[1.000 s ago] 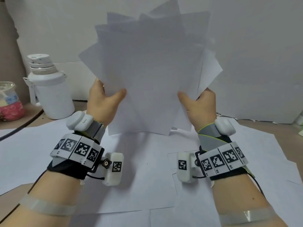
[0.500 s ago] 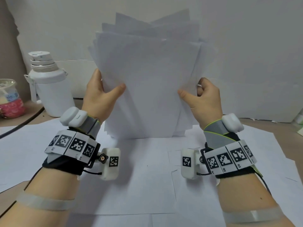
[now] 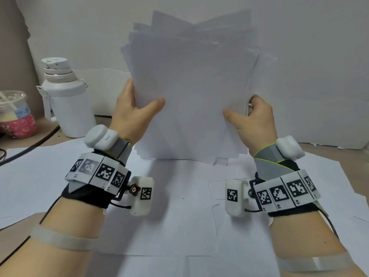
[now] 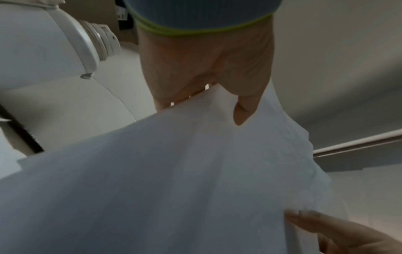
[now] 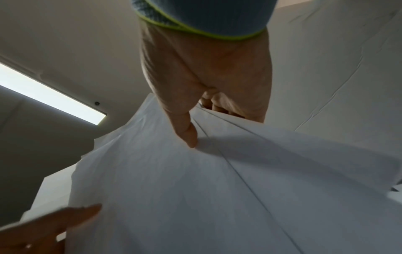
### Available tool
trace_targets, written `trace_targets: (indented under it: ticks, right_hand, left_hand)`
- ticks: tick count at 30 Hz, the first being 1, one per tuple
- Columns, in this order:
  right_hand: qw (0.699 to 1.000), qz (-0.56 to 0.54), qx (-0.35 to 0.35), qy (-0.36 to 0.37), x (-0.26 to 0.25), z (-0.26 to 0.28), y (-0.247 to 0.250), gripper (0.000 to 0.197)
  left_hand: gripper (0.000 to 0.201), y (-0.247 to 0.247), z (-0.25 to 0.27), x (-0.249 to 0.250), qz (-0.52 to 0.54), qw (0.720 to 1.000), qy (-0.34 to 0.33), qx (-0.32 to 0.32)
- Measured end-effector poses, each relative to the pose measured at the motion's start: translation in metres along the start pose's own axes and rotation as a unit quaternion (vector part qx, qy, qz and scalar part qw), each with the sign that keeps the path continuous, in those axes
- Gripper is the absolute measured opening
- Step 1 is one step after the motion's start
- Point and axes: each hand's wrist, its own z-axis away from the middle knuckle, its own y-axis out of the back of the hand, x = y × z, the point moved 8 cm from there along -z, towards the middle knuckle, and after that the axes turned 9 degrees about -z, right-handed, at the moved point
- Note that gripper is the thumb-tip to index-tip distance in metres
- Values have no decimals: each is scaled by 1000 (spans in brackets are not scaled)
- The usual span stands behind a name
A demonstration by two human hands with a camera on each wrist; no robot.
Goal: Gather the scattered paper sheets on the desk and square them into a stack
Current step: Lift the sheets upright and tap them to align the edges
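Observation:
A bundle of white paper sheets (image 3: 191,96) stands upright on its bottom edge on the desk, its top edges still uneven. My left hand (image 3: 137,110) grips the bundle's left side, thumb in front and fingers behind. My right hand (image 3: 251,116) grips the right side the same way. In the left wrist view the left hand (image 4: 208,82) pinches the sheets (image 4: 174,180). From the right wrist, the right hand (image 5: 206,96) has its thumb pressed on the sheets (image 5: 217,189). More white sheets (image 3: 169,206) lie flat on the desk under my wrists.
A white water bottle (image 3: 65,98) stands at the back left. A lidded plastic cup with a pink band (image 3: 16,116) is at the far left, with a black cable (image 3: 30,148) running past it. A white wall panel (image 3: 309,76) closes off the back.
The fanned-out sheets have drawn together into a narrower, more upright bundle, and its bottom edge has come down onto the desk. Both hands have kept their grip on its sides.

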Motion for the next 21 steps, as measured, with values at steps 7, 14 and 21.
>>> trace_targets:
  ticks: [7, 14, 21]
  right_hand:
    - [999, 0, 13, 36, -8, -3, 4, 30]
    - [997, -1, 29, -66, 27, -8, 16, 36]
    - [941, -229, 15, -250, 64, 8, -3, 92]
  left_hand:
    - [38, 5, 0, 2, -4, 999, -38, 30]
    - [32, 29, -2, -21, 55, 988, 21, 146]
    - [26, 38, 1, -63, 218, 940, 141, 222]
